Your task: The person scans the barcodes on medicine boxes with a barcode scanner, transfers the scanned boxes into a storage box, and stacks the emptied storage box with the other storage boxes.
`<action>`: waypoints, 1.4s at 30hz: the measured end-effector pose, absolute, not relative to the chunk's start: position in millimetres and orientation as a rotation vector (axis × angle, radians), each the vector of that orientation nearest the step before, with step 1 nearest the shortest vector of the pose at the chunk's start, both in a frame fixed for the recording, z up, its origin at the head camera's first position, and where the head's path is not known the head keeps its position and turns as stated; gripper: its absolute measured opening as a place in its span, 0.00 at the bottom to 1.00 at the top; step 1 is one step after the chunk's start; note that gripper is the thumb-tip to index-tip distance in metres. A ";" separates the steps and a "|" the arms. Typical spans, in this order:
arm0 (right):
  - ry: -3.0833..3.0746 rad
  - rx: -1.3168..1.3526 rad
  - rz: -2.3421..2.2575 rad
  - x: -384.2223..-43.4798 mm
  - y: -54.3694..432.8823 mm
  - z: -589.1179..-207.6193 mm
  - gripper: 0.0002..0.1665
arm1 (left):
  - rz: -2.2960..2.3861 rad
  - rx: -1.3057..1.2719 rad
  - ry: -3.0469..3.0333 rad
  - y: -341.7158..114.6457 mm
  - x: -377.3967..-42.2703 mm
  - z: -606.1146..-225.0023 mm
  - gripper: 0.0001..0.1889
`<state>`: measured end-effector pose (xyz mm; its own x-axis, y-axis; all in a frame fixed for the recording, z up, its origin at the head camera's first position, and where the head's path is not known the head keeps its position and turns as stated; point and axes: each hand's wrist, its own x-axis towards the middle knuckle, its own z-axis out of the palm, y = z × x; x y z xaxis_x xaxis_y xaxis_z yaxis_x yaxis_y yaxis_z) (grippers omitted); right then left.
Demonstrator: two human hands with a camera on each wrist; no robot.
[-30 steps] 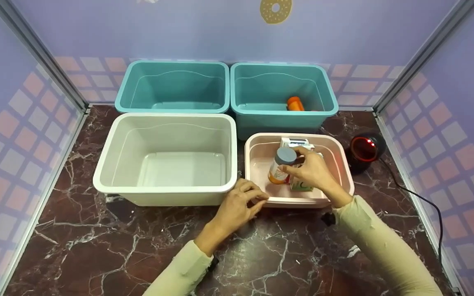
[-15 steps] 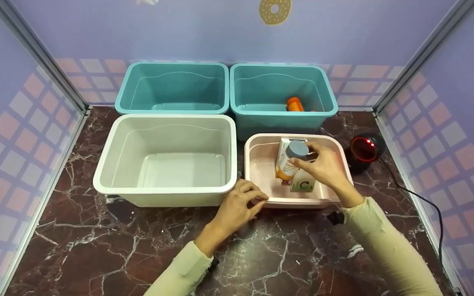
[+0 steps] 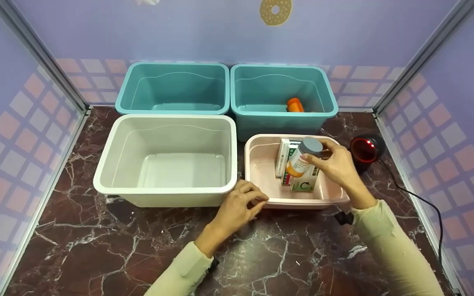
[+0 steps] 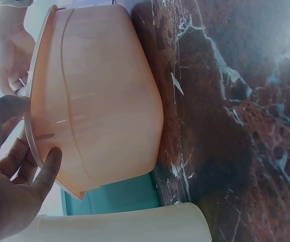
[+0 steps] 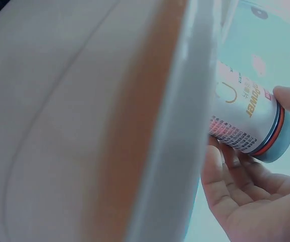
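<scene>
A pill bottle [image 3: 300, 161] with a grey cap, white label and orange base is tilted above the pink bin [image 3: 257, 181]. My right hand [image 3: 335, 162] pinches it near the cap between thumb and fingers; in the right wrist view the bottle [image 5: 243, 113] shows printed lettering. Several medicine boxes, among them a green and white box [image 3: 305, 183], stand inside the pink bin below the bottle. At the bin's near left corner, my left hand [image 3: 239, 203] holds the rim. The left wrist view shows its thumb on the outer wall of the pink bin [image 4: 104, 101].
Left of the pink bin stands a white bin [image 3: 165, 191]. Behind are two teal bins, the left one [image 3: 173, 111] and the right one [image 3: 282, 123], which holds an orange bottle [image 3: 294, 105]. A black scanner [image 3: 366, 150] glows red at right, its cable [image 3: 422, 198] trailing forward.
My right hand has moved right with the pill bottle, uncovering more of the medicine boxes in the pink bin. My left hand has stayed at the rim.
</scene>
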<state>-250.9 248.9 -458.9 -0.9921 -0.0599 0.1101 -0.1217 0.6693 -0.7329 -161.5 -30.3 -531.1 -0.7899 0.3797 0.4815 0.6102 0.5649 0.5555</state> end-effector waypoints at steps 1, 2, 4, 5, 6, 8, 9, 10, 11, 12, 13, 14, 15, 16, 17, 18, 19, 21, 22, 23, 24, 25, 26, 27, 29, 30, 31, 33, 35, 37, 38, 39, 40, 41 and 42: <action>-2.794 0.148 1.241 -250.5 250.2 -458.3 0.34 | -1.062 -0.811 -2.497 -30.2 -161.3 -530.7 0.04; -2.791 0.145 1.237 -250.0 251.8 -457.5 0.35 | -1.066 -0.808 -2.502 -30.1 -161.2 -530.4 0.05; -2.781 0.135 1.234 -249.1 255.1 -456.0 0.36 | -1.074 -0.803 -2.510 -29.9 -161.1 -530.2 0.05; -2.778 0.126 1.231 -248.7 256.9 -455.1 0.36 | -1.075 -0.802 -2.514 -29.9 -161.3 -530.4 0.05; -2.775 0.116 1.226 -248.0 258.8 -454.0 0.36 | -1.076 -0.802 -2.516 -29.8 -161.4 -530.8 0.05; -2.770 0.094 1.220 -247.0 262.7 -451.7 0.36 | -1.072 -0.802 -2.517 -29.6 -161.6 -531.4 0.05; -2.766 0.084 1.226 -246.7 264.6 -450.4 0.36 | -1.070 -0.803 -2.517 -29.6 -161.6 -531.5 0.05; -2.763 0.075 1.227 -246.2 266.6 -448.9 0.36 | -1.067 -0.803 -2.516 -29.5 -161.7 -531.7 0.05; -2.759 0.065 1.229 -245.7 268.7 -447.3 0.36 | -1.068 -0.804 -2.515 -29.5 -161.7 -531.7 0.05; -2.754 0.055 1.230 -245.3 270.8 -445.9 0.36 | -1.069 -0.805 -2.514 -29.5 -161.6 -531.7 0.05; -2.750 0.047 1.231 -244.9 273.1 -444.8 0.37 | -1.070 -0.805 -2.515 -29.4 -161.3 -531.5 0.05; -2.748 0.037 1.231 -244.6 275.2 -443.9 0.36 | -1.070 -0.805 -2.516 -29.4 -161.2 -531.6 0.05; -2.746 0.029 1.223 -244.0 277.4 -442.7 0.37 | -1.072 -0.804 -2.518 -29.4 -160.9 -531.5 0.05; -2.745 0.017 1.214 -243.4 279.6 -441.7 0.37 | -1.072 -0.803 -2.520 -29.3 -160.9 -531.5 0.05; -2.741 0.002 1.211 -242.9 281.7 -441.0 0.37 | -1.072 -0.803 -2.523 -29.3 -160.7 -531.4 0.05; -2.736 -0.009 1.209 -242.6 283.6 -440.3 0.36 | -1.071 -0.803 -2.525 -29.3 -160.6 -531.3 0.05; -2.733 -0.020 1.209 -242.3 285.4 -439.6 0.36 | -1.068 -0.803 -2.526 -29.2 -160.6 -531.2 0.05; -2.727 -0.042 1.201 -241.5 288.9 -437.9 0.37 | -1.063 -0.805 -2.523 -29.2 -160.6 -531.0 0.05; -2.723 -0.053 1.204 -241.4 290.6 -437.2 0.37 | -1.061 -0.807 -2.521 -29.3 -160.6 -530.8 0.05; -2.718 -0.063 1.201 -241.4 292.3 -436.7 0.37 | -1.057 -0.809 -2.515 -29.3 -160.7 -530.9 0.05; -2.714 -0.067 1.201 -241.2 293.8 -436.1 0.37 | -1.055 -0.810 -2.513 -29.4 -160.9 -530.7 0.05; -2.708 -0.071 1.205 -241.3 295.5 -435.6 0.37 | -1.053 -0.810 -2.511 -29.4 -160.9 -530.5 0.05; -2.699 -0.076 1.211 -241.4 297.1 -435.3 0.36 | -1.052 -0.810 -2.510 -29.5 -161.1 -530.4 0.04; -2.689 -0.081 1.217 -241.5 298.7 -435.1 0.36 | -1.052 -0.809 -2.513 -29.6 -161.2 -530.4 0.05; -2.665 -0.090 1.244 -241.8 301.9 -435.0 0.36 | -1.051 -0.805 -2.521 -29.7 -161.4 -530.1 0.05; -2.654 -0.094 1.259 -241.9 303.6 -435.1 0.36 | -1.053 -0.803 -2.528 -29.8 -161.4 -529.7 0.05; -2.645 -0.105 1.267 -242.0 305.3 -435.2 0.36 | -1.054 -0.802 -2.532 -29.8 -161.2 -529.7 0.05; -2.634 -0.126 1.274 -242.0 308.9 -435.4 0.36 | -1.052 -0.800 -2.537 -29.9 -161.0 -529.8 0.05; -2.621 -0.145 1.275 -242.2 312.6 -436.0 0.36 | -1.049 -0.800 -2.538 -29.8 -160.9 -529.6 0.05; -2.615 -0.166 1.278 -243.0 316.9 -436.5 0.36 | -1.045 -0.800 -2.541 -29.8 -161.0 -529.5 0.05; -2.613 -0.175 1.282 -243.9 319.0 -437.1 0.36 | -1.041 -0.799 -2.544 -29.8 -161.0 -529.5 0.05; -2.610 -0.186 1.290 -244.6 320.9 -437.5 0.36 | -1.037 -0.798 -2.547 -29.8 -161.0 -529.4 0.05; -2.602 -0.195 1.309 -245.3 322.5 -437.6 0.35 | -1.034 -0.797 -2.549 -29.7 -161.0 -529.2 0.05; -2.597 -0.208 1.323 -245.9 324.1 -437.7 0.35 | -1.031 -0.796 -2.550 -29.7 -161.0 -528.9 0.05; -2.595 -0.221 1.326 -246.4 325.8 -437.8 0.35 | -1.029 -0.796 -2.551 -29.6 -161.1 -528.9 0.05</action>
<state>-246.4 325.8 -437.8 -0.9648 0.2313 0.1253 0.0340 0.5819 -0.8125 -161.1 -29.6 -528.9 -0.8100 0.3870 0.4406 0.5844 0.5954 0.5514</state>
